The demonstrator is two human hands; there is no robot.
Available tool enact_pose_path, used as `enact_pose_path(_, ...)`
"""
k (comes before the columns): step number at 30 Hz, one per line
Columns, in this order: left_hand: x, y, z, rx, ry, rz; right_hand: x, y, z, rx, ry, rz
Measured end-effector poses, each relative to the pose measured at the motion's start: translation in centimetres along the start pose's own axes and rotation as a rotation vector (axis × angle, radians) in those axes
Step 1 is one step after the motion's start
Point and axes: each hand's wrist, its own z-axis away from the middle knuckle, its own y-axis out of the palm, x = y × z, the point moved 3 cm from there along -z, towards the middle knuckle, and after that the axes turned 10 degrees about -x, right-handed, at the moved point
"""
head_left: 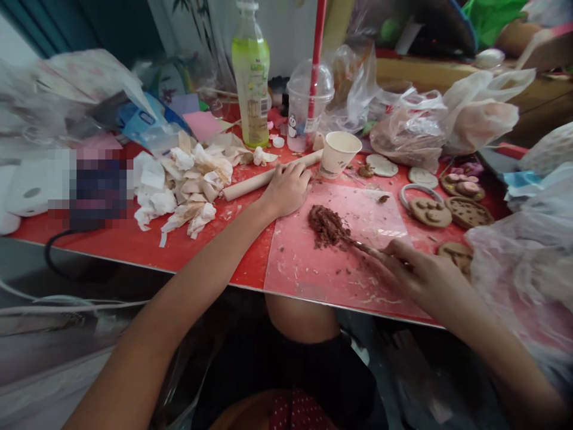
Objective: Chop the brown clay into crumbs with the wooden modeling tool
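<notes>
My right hand (409,269) grips the handle of a slim, spoon-like tool (364,248). Its far end is buried in a crumbly, dark brown clay-like mound (329,226), so its exact shape is hidden. The mound lies on a clear plastic sheet (308,275), with small brown crumbs around it. Palm down, my left hand (289,188) rests at the sheet's upper left edge, fingers lightly bent. Just behind it runs a pale rolling pin (248,186), partly covered by the hand. A paper cup (340,154) stands beyond the sheet.
Crumpled tissues (192,179) are heaped at left on the red table (188,254). A green drink bottle (251,77) and a lidded plastic cup (308,101) stand behind. To the right lie a ring (421,194), several decorated discs (430,213) and plastic bags (523,257).
</notes>
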Motion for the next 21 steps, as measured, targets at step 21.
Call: enact_pose_path(21,-0.4,-0.3,0.1,0.01,0.02,-0.057,1.5,1.5,-1.8,0.008,0.086,-0.322)
